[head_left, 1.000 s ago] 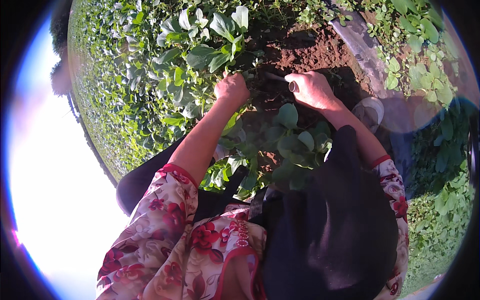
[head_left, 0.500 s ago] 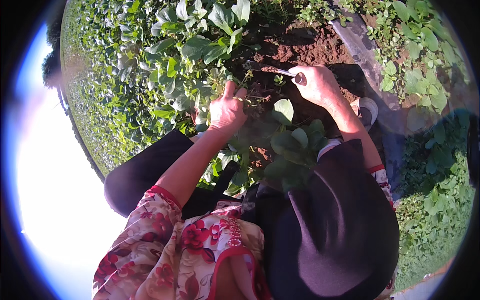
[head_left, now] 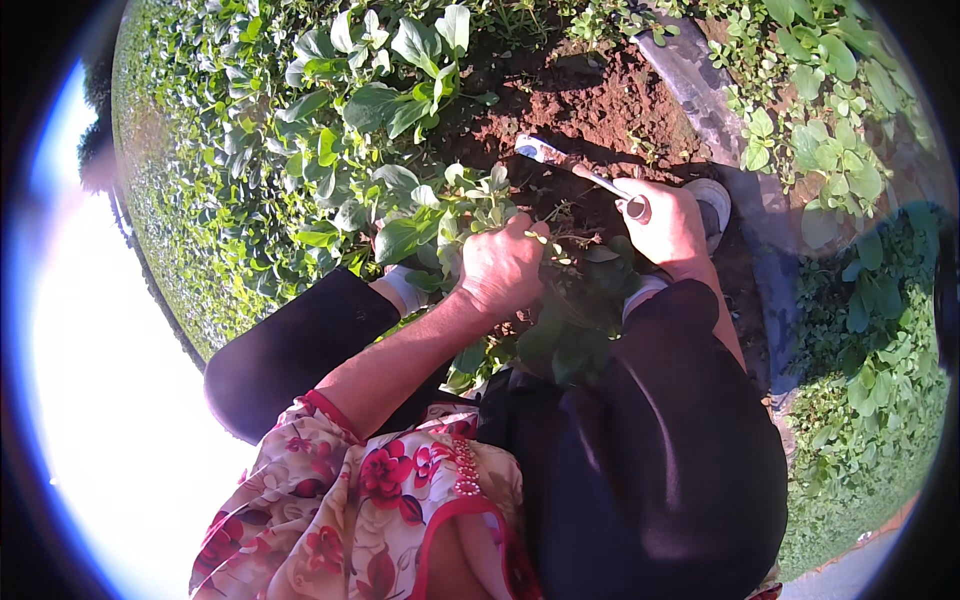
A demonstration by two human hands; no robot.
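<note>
My left hand (head_left: 500, 268) is closed around a bunch of green plants (head_left: 478, 205); leaves stick out past the knuckles and thin stems hang on the thumb side. My right hand (head_left: 668, 228) grips a small metal hand tool (head_left: 590, 176) with a thin shaft and a flat, bright blade at its far end. The blade is over the reddish soil (head_left: 600, 105), up and to the right of my left hand. Whether it touches the ground I cannot tell. Broad-leaved plants (head_left: 570, 335) lie in shade below the hands, between my legs.
Dense leafy crop (head_left: 240, 180) fills the left side. A strip of dark plastic sheet (head_left: 690, 75) runs down the right, with more green plants (head_left: 840, 150) beyond it. My shoe (head_left: 712, 205) is beside my right hand, and my dark-trousered knees flank the work area.
My left hand has moved right and toward me with the plants. My right hand has shifted slightly right and nearer, drawing the tool back; its blade now shows clearly.
</note>
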